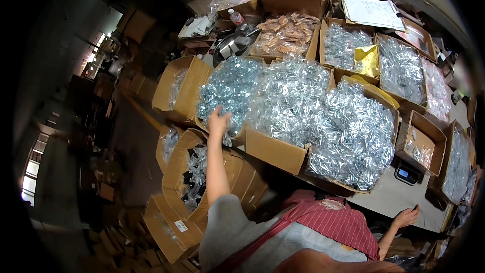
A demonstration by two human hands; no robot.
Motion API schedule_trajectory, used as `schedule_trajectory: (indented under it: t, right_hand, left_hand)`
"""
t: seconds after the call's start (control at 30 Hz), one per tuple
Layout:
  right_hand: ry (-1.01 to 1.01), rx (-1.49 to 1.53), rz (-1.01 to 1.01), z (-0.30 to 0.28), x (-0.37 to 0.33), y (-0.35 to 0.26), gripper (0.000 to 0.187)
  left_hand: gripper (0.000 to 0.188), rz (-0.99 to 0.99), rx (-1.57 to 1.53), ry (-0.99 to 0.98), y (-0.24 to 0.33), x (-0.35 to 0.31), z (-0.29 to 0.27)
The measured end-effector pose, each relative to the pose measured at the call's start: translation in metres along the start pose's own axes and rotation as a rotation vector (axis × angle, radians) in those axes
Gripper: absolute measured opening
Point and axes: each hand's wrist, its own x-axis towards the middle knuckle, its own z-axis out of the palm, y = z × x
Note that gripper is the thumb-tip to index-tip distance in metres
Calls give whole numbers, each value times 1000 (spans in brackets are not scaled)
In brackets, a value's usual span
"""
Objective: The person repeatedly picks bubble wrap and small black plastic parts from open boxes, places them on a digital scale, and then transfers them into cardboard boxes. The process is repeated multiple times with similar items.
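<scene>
The left grip [218, 123] has fingers apart; bagged metal parts [231, 88] lie just beyond it, in cartons [273, 150] presumably clustered for easy reach. The right grip [405, 217] pinches a small dark object [416, 207].

Looks like a small-parts packing workshop | shows open cartons [273, 147] heaped with bagged metal pieces [230, 88] on a table [389, 194] | includes a digital scale [405, 174] and paper sheets [371, 11] | has more cartons [116, 245] below
</scene>
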Motion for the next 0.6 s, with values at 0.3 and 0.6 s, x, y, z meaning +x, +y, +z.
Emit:
schedule_trajectory:
  t: [0.3, 0.6]
  right_hand:
    - [44, 39, 4, 0, 2, -14, 39]
    - [0, 248, 25, -45, 19, -46, 37]
  left_hand:
    - [14, -147, -731, 105, -1, 13, -13]
    - [21, -199, -1621, -1095, 260, -60, 26]
